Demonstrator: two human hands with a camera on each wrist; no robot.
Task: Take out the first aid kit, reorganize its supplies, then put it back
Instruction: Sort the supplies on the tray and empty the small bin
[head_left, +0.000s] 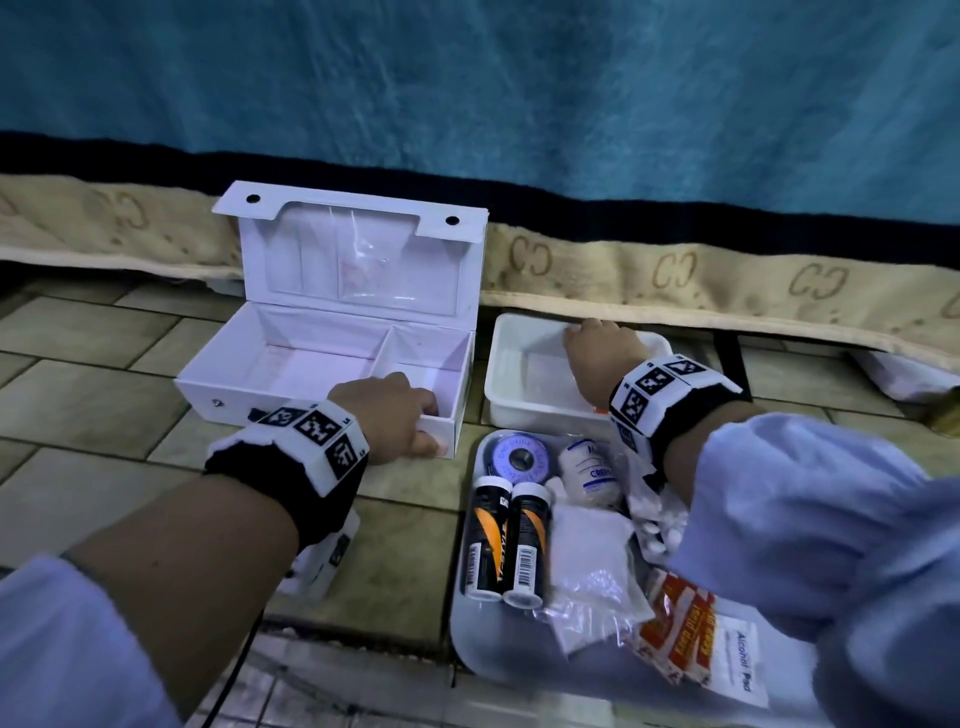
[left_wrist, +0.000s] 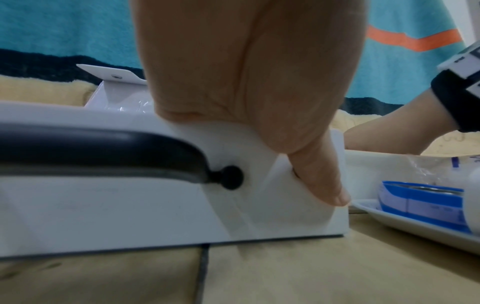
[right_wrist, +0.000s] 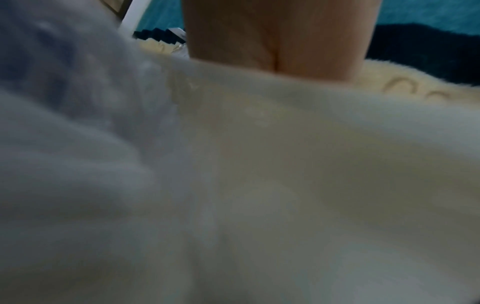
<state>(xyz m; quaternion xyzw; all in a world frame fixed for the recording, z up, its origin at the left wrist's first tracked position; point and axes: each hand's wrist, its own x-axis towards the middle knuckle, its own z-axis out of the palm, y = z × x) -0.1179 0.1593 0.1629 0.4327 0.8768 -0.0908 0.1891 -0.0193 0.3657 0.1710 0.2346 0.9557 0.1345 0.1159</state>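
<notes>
The left hand grips the front wall of the open box; beside the box, the right hand reaches into the white tub, its grip not visible.

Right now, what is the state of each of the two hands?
Left hand: grips the front right corner of the open first aid box.
Right hand: reaches into the white tray; fingers hidden, cannot tell.
</notes>
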